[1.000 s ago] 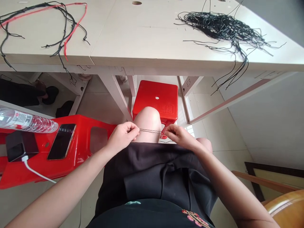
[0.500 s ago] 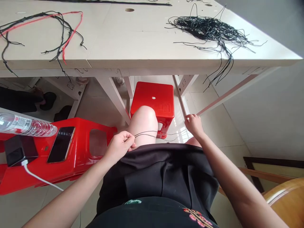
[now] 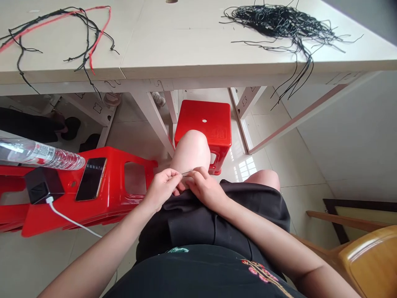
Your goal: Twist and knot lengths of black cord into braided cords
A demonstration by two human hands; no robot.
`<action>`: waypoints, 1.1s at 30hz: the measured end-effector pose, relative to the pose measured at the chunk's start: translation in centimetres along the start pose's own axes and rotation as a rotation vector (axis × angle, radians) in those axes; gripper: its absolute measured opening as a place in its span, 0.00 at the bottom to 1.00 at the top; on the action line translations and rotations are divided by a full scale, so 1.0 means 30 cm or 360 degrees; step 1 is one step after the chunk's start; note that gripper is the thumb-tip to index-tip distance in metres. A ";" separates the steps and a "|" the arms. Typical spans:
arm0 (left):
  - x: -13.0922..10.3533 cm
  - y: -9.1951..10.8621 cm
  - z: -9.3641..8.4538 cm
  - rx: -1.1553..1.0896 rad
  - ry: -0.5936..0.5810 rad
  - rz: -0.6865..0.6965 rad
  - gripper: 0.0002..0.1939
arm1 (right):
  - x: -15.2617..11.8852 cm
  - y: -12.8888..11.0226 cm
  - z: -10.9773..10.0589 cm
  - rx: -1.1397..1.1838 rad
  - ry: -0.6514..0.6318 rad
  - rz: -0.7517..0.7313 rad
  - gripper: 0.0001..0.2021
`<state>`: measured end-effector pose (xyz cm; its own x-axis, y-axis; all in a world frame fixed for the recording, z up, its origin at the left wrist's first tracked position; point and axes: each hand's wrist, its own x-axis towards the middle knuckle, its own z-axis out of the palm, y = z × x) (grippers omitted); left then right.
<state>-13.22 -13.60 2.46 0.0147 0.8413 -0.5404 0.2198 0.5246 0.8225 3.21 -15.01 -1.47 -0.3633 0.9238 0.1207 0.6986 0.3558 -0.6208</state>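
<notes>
Above my bare knee, my left hand pinches a thin black cord between thumb and fingertips. Close beside it, my right hand has its fingers closed on the same cord, with only a short stretch showing between the two hands. The rest of the cord is hidden by my hands or too fine to make out. On the table ahead lies a tangled pile of black cords, several strands hanging over the front edge. Knotted black cords and a red cord lie at the table's left.
The pale table spans the front. Beneath it stands a red stool. At my left, another red stool bears a phone, a dark charger block and a plastic bottle. A wooden chair is at lower right.
My right hand has come left from beside my other knee to meet my left hand at the cord. The long stretch of cord between them no longer shows. The view has shifted slightly.
</notes>
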 end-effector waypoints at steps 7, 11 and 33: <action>0.023 0.022 -0.025 -0.0168 0.0016 -0.0147 0.08 | 0.021 -0.029 0.021 -0.0387 -0.0284 0.0155 0.12; 0.035 0.022 -0.047 -0.0075 -0.0031 -0.0179 0.07 | -0.029 -0.020 0.012 -0.0325 -0.0403 0.0300 0.10; 0.050 0.034 -0.031 0.0160 -0.0139 -0.0069 0.07 | -0.006 0.036 -0.056 -0.0308 -0.0044 0.0402 0.13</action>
<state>-13.89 -11.68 2.66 0.0872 0.8011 -0.5921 0.3188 0.5407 0.7785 5.06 -14.55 -0.87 -0.1781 0.9831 -0.0414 0.8722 0.1383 -0.4691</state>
